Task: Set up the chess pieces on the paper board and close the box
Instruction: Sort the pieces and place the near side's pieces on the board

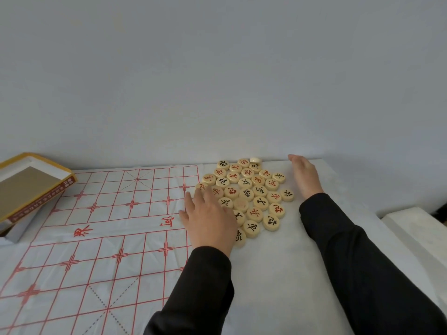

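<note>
Smooth round cream wooden chess pieces [249,197], red and black characters, packed on the white desk [290,274] just right of the thin creased paper board [108,226] with red grid. Left hand [208,218] flat, fingers spread, resting on the cluster's left edge. Right hand [304,177] straight-fingered, edge-on beside its right, holding nothing. Open yellow cardboard box [31,187] tilted far left. Plain pale wall behind.

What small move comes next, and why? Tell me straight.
Likely the left hand should pinch one round cream wooden chess piece from the cluster it rests on and carry it onto the white paper board with red grid lines: all pieces lie clustered at its right edge, none set out, and the right hand stands open beside them.
</note>
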Available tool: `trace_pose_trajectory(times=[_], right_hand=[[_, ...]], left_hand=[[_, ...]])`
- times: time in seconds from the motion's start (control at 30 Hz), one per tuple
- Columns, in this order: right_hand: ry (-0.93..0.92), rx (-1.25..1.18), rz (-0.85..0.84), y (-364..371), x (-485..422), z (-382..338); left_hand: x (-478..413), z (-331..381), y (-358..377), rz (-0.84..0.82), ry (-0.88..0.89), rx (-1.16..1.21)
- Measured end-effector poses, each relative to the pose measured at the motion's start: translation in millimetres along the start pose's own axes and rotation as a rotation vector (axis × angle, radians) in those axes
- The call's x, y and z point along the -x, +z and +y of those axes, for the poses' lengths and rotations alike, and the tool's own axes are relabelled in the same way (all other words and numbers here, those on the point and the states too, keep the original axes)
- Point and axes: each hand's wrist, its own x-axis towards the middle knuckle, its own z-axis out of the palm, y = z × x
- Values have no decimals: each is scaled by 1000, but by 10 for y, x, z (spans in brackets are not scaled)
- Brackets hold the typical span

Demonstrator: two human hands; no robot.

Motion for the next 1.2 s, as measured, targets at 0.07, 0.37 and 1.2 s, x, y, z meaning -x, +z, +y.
trace_pose_trajectory(times=[0.07, 0.37, 1.2], right_hand=[[-29, 44, -119, 64, -1, -55], [-159, 434, -308, 441, -228, -354], [42, 278, -42, -1, 503, -19]], left_hand=[[-4, 0, -20, 3, -12, 13], [-6, 23, 7, 13, 21, 22], [-239, -162, -210, -51, -111, 47]])
